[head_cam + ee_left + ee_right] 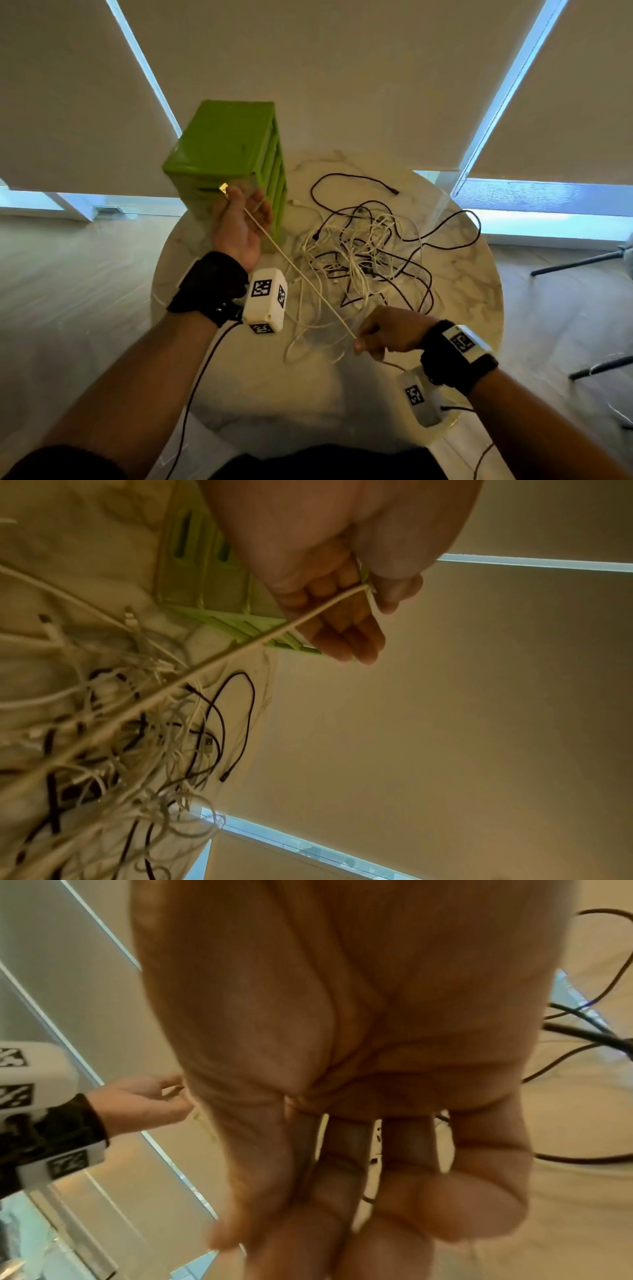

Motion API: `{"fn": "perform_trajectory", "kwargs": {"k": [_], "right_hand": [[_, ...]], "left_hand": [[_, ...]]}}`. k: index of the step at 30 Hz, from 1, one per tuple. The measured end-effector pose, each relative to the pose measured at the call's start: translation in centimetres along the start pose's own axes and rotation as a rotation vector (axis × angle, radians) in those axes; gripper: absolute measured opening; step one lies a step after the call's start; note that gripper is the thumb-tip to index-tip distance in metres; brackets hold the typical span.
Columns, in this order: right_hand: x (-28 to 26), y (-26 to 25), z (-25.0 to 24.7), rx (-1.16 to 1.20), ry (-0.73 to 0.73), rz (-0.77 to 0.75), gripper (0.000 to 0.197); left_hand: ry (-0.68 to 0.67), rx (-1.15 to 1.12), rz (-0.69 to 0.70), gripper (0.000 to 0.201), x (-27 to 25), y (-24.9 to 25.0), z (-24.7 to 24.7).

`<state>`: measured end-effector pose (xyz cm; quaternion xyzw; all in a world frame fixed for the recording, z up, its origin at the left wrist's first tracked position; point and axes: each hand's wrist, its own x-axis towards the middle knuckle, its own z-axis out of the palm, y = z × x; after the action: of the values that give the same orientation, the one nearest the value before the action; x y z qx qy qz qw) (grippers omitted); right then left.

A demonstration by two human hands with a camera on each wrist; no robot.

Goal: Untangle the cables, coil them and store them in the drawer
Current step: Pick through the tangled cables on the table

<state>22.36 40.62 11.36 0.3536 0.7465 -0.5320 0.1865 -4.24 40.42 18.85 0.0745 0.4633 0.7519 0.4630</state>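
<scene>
A white cable (301,274) runs taut between my two hands above a round marble table (479,291). My left hand (239,219) is raised in front of the green drawer unit (226,150) and pinches the cable's plug end (366,588) between thumb and fingers. My right hand (380,334) pinches the same cable lower down, near the table's front. Between them on the table lies a tangle of white and black cables (363,253), also seen in the left wrist view as the cable tangle (113,737). The right wrist view is filled by my right hand (342,1123); the cable there is hidden.
The drawer unit stands at the table's back left with its drawers pushed in. A black cable end (394,190) lies loose at the back. Window blinds hang behind the table. Black stand legs (575,263) reach over the floor at right.
</scene>
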Motion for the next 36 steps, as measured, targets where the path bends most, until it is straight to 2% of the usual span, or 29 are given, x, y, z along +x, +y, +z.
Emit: {"fn": "perform_trajectory", "kwargs": {"k": [4,6,8,10,11,12,14,16,18,21,23,26,27,28,29,31,32,34,36], "right_hand": [[1.7,0.4,-0.3,-0.062,-0.027,0.179,0.022],[2.5,0.2,-0.6,-0.087,0.025,0.237,0.015],[3.0,-0.5,-1.2,-0.111,0.241,0.264,0.017],[3.2,-1.8,-1.7,-0.096,0.623,0.235,0.018],[3.6,-2.4,-2.1,0.014,0.746,0.212,0.023],[3.9,-3.2,-2.4,0.19,0.778,0.193,0.032],[4.7,-4.2,-2.5,0.419,0.673,0.22,0.043],[5.8,-3.4,-3.0,0.307,0.673,0.262,0.038],[5.8,-2.3,-3.9,0.098,0.773,0.368,0.026],[4.9,-1.5,-5.0,-0.109,0.907,0.499,0.03],[4.6,-2.4,-4.9,-0.167,0.999,0.487,0.048],[5.3,-4.3,-4.2,-0.217,1.263,0.312,0.072],[5.8,-4.5,-4.2,-0.259,1.3,0.281,0.076],[6.3,-4.6,-4.5,-0.299,1.27,0.301,0.079],[6.9,-4.5,-4.9,-0.312,1.177,0.355,0.08],[8.0,-3.9,-5.2,-0.29,0.935,0.463,0.068],[8.6,-3.5,-5.2,-0.298,0.86,0.488,0.059],[9.4,-3.0,-5.0,-0.343,0.821,0.466,0.043],[10.0,-2.5,-4.8,-0.306,0.824,0.414,0.031]], "left_hand": [[-0.085,0.059,-0.092,0.023,0.1,1.1,-1.7],[-0.111,0.116,-0.116,0.025,0.4,1.4,-2.6],[-0.116,0.15,-0.12,0.026,1.0,1.6,-3.4],[-0.127,0.155,-0.124,0.028,1.7,1.7,-4.2],[-0.137,0.163,-0.132,0.03,2.0,1.7,-4.5],[-0.143,0.177,-0.147,0.031,2.2,1.6,-4.9],[-0.143,0.209,-0.184,0.031,2.5,1.3,-5.5],[-0.138,0.221,-0.211,0.03,2.5,1.0,-6.1],[-0.129,0.217,-0.225,0.029,2.8,1.0,-6.7],[-0.124,0.219,-0.236,0.028,3.4,1.2,-7.6],[-0.117,0.218,-0.248,0.028,3.8,1.0,-8.0],[-0.101,0.211,-0.266,0.028,4.4,0.4,-8.2],[-0.097,0.211,-0.272,0.028,4.7,0.1,-8.3],[-0.095,0.211,-0.279,0.027,5.0,0.0,-8.3],[-0.095,0.212,-0.288,0.027,5.2,-0.2,-8.4],[-0.106,0.226,-0.304,0.024,5.7,-0.6,-8.3],[-0.12,0.248,-0.308,0.024,5.8,-0.8,-8.3],[-0.14,0.338,-0.317,0.028,6.1,-1.4,-8.1],[-0.147,0.445,-0.353,0.024,6.1,-2.3,-8.0]]}}
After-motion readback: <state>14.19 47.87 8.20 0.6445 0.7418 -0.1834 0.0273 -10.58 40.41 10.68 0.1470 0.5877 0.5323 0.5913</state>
